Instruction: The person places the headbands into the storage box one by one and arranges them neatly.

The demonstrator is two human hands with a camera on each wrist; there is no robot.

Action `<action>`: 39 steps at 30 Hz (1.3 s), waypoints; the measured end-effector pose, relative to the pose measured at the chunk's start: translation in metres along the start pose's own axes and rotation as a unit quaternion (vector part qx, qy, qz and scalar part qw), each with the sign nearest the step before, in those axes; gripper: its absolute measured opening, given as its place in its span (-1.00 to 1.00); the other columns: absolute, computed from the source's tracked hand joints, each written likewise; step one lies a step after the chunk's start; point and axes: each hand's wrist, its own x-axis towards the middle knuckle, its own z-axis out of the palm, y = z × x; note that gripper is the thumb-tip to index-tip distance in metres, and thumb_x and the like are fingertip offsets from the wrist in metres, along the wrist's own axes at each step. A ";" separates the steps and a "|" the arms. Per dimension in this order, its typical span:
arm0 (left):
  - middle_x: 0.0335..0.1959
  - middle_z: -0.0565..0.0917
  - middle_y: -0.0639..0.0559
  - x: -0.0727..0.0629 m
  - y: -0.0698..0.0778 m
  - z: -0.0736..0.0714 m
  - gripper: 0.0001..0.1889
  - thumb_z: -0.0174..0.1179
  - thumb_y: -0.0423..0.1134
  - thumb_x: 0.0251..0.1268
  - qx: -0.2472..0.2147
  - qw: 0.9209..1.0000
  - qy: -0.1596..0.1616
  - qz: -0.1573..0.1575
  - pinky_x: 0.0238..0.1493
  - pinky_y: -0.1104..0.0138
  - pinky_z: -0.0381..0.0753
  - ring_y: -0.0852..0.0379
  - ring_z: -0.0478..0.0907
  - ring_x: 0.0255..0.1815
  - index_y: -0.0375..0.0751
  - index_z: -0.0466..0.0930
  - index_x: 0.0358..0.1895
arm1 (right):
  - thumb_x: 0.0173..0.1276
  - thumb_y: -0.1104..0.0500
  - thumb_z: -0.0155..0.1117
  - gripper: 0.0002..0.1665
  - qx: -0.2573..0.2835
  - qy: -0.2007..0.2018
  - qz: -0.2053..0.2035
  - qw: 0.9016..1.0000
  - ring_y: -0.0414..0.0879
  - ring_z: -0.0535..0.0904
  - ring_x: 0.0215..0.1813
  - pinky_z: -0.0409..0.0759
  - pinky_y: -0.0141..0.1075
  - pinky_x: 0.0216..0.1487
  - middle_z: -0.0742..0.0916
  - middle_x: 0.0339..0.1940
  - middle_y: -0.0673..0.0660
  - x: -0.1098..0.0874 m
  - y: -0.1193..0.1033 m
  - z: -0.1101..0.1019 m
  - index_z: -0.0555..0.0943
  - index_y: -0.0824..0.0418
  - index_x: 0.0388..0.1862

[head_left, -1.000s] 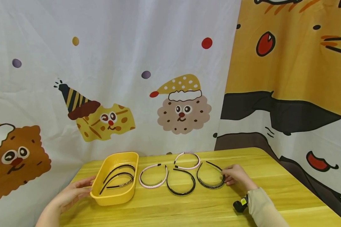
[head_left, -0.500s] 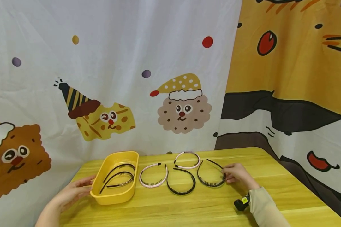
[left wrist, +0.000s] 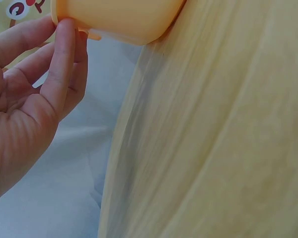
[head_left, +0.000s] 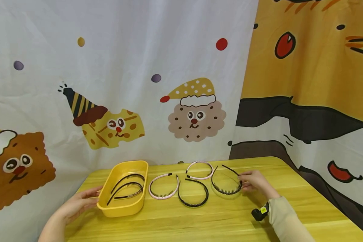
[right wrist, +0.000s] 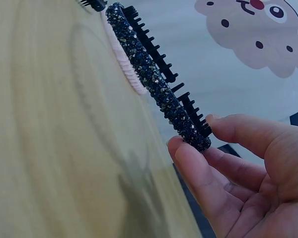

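Note:
My right hand pinches one side of a black headband between thumb and fingers, just over the table. Up close in the right wrist view, the band has a glittery, beaded outer face and comb teeth inside. My left hand holds the left rim of a yellow plastic basket with its fingertips. Two black headbands with teeth lie inside that basket. Between basket and right hand, another black headband and two pink ones, a nearer headband and a farther headband, lie on the table.
The wood-patterned table has its left edge beneath the left forearm. A curtain printed with cartoon figures hangs right behind the table. A small black device with a yellow-green patch sits at the right wrist.
The right hand has raised the black headband off the table and moved it slightly away and right; its shadow now shows beneath. The left hand and the basket stay in place.

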 end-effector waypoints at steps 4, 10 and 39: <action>0.11 0.44 -0.11 0.000 -0.001 0.000 -0.34 0.02 -0.36 0.48 -0.002 1.000 0.004 -0.001 0.04 0.37 0.55 0.24 0.54 0.02 -0.62 -0.08 0.44 | 0.36 0.25 0.23 -0.45 -0.011 -0.008 -0.013 1.000 -0.04 0.67 -0.47 0.70 -0.16 -0.36 0.68 -0.23 0.36 0.002 -0.009 -0.003 0.41 0.64 0.18; 0.10 0.47 -0.08 -0.001 -0.001 0.000 -0.35 0.01 -0.36 0.48 -0.005 1.000 0.004 0.000 0.04 0.35 0.56 0.23 0.54 0.02 -0.64 -0.08 0.43 | 0.36 0.26 0.24 -0.45 -0.012 -0.022 -0.027 0.999 -0.05 0.67 -0.48 0.70 -0.15 -0.36 0.70 -0.22 0.31 0.008 -0.021 -0.006 0.41 0.65 0.17; 0.10 0.47 -0.10 0.000 -0.001 0.000 -0.32 0.03 -0.37 0.47 0.001 1.000 0.000 0.005 0.04 0.31 0.56 0.19 0.54 0.03 -0.65 -0.13 0.43 | 0.33 0.25 0.29 -0.49 -0.021 -0.034 -0.064 0.997 -0.08 0.68 -0.52 0.70 -0.19 -0.40 0.73 -0.39 0.15 0.022 -0.070 0.003 0.49 0.60 0.13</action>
